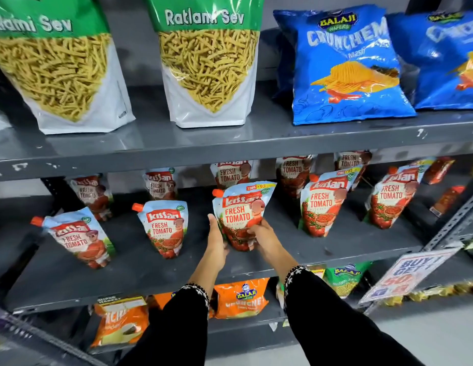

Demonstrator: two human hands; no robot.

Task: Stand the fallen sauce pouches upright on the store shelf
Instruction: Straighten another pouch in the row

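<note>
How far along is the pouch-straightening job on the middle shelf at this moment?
Done: four front-row ketchup pouches stand upright, among them the far-left pouch and the far-right pouch; the back row also looks upright. In hand: the left hand and right hand hold the centre pouch, upright, base at the shelf. Left: letting go; perhaps two small red packs at far right, too unclear to judge.

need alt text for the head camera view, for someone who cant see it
Both hands, left hand and right hand, hold the lower part of a Kissan tomato ketchup pouch upright on the middle grey shelf, among other upright ketchup pouches. Sev bags and blue wafer bags stand on the shelf above.
</note>
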